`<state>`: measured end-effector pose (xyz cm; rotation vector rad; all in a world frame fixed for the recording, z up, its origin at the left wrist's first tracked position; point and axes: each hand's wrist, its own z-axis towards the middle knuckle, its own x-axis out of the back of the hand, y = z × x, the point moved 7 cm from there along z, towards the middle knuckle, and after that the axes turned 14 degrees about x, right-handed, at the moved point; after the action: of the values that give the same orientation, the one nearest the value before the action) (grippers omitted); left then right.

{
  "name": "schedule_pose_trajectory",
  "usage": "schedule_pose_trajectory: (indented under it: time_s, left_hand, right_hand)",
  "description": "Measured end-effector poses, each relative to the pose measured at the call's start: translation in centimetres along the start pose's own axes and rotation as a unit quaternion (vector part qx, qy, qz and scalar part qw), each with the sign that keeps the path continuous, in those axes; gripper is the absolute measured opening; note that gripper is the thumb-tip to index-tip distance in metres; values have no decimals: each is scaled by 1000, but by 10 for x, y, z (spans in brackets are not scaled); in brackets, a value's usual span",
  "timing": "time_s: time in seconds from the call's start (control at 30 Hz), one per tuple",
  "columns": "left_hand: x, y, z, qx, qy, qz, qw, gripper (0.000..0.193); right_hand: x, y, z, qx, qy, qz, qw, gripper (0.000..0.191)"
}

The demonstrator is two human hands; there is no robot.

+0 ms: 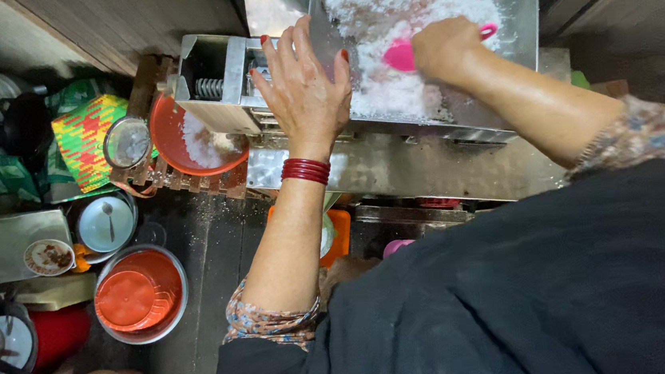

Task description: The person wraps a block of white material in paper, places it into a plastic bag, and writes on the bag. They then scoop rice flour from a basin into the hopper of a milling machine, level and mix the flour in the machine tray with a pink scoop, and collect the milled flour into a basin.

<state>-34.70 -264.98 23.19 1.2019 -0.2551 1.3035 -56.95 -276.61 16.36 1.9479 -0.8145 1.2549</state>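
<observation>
The right hand (444,46) is closed round a pink scoop (401,56), pushing white grated stuff (405,12) down the steel tray (521,10) — the left hand (301,85), fingers spread and empty, steadies its edge. An orange bowl (172,137) waits below the grinder's outlet (211,85).

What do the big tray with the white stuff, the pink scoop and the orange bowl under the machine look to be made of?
Tray: bare sheet metal, probably steel or aluminium; grey, dully reflective, with folded edges.
Pink scoop, held in the right hand: looks like plastic, with a smooth, even, bright colour.
Orange bowl: likely plastic, glossy and uniformly coloured.
The left hand rests on the tray's edge.
</observation>
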Motion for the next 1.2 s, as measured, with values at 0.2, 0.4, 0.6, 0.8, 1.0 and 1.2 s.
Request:
schedule_pose_trajectory:
  time_s: [0.2,0.4,0.6,0.8,1.0,1.2]
  left_hand:
    - [3,2,-1,1,-5,-3,1000,68]
    - [5,0,-3,13,-12,-7,1000,65]
    - [5,2,-1,-1,-5,-1,1000,64]
    - [6,2,-6,-2,-9,-7,1000,64]
    - [9,2,-4,6,0,-1,1000,62]
    - [9,5,-7,-4,8,-5,1000,62]
  right_hand:
    - [-19,5,12,10,-4,48,999,31]
    - [-47,-32,15,66,-152,77,983,44]
    - [-4,-11,-10,55,-21,37,998,31]
    - [-31,-16,16,59,-4,-8,998,32]
    - [-22,-15,10,37,-109,46,992,32]
    - [-9,-10,-2,-9,-83,32,996,28]
